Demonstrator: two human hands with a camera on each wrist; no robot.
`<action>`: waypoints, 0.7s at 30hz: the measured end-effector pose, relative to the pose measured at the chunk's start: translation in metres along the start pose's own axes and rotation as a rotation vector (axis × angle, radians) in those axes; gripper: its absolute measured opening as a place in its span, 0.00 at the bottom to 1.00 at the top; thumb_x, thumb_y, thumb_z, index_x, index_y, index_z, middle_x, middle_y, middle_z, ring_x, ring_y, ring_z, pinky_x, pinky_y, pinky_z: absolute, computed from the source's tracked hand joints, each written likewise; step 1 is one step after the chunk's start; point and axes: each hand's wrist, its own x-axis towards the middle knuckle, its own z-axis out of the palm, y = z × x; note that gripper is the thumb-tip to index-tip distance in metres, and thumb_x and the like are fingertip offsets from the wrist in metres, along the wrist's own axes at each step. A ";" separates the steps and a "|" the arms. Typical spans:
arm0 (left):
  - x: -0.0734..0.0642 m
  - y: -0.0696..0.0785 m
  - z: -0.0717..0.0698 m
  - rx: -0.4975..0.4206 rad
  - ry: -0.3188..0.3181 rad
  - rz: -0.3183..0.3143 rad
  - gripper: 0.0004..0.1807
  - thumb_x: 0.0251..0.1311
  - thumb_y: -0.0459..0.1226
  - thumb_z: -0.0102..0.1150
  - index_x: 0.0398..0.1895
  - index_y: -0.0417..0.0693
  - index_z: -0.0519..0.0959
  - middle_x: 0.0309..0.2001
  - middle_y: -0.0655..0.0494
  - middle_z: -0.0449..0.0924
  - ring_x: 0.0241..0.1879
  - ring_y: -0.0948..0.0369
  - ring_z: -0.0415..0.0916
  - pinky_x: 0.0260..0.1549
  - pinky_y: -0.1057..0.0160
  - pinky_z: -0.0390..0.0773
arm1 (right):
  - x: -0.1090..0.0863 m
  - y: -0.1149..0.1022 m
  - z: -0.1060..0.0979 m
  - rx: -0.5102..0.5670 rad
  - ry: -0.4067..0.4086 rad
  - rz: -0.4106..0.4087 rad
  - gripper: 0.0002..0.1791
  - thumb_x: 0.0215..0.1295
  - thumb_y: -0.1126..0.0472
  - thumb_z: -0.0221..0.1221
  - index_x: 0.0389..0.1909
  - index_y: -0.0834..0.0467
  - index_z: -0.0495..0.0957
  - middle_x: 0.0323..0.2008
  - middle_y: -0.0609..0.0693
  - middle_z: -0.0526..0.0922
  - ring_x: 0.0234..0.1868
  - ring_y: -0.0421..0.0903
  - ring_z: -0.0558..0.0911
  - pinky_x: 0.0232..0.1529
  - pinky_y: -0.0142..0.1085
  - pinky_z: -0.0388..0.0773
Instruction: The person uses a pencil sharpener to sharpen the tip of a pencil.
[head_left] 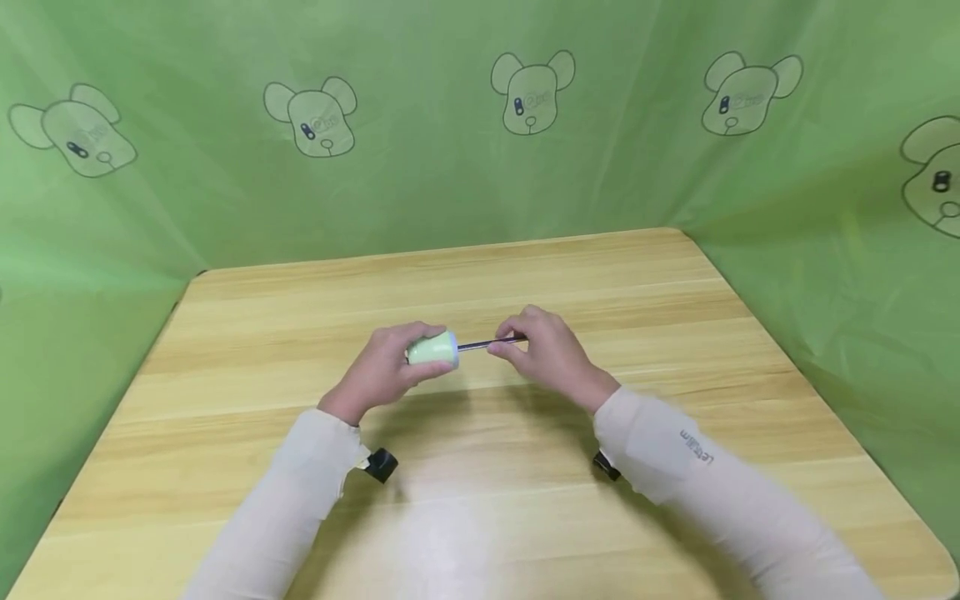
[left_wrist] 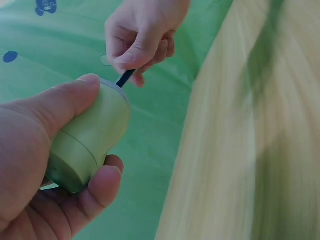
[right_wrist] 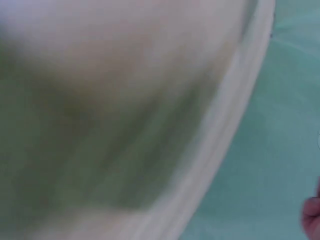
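Note:
Above the table my left hand (head_left: 378, 371) grips a small light green pencil sharpener (head_left: 430, 350), a rounded barrel with a pale bluish rim. In the left wrist view, thumb and fingers wrap around the sharpener (left_wrist: 95, 122), and a seam runs around its lower part. A thin dark pencil (head_left: 474, 345) stands in the rimmed end, its tip hidden inside. My right hand (head_left: 551, 354) pinches the pencil between thumb and forefinger, a little way from the rim. Only a blurred sliver of the right hand (right_wrist: 311, 219) shows in the right wrist view.
Both hands are over a light wooden table (head_left: 300, 308) with rounded corners. A green curtain (head_left: 420, 183) printed with bear heads surrounds its back and sides. Black wrist cameras (head_left: 382, 465) hang below both cuffs.

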 end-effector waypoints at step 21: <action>-0.002 0.001 -0.010 0.001 0.002 0.101 0.26 0.56 0.41 0.70 0.57 0.38 0.78 0.49 0.46 0.82 0.32 0.58 0.74 0.29 0.62 0.77 | 0.004 -0.008 -0.013 0.280 -0.138 0.167 0.10 0.59 0.62 0.68 0.22 0.59 0.79 0.19 0.46 0.78 0.19 0.42 0.69 0.19 0.32 0.66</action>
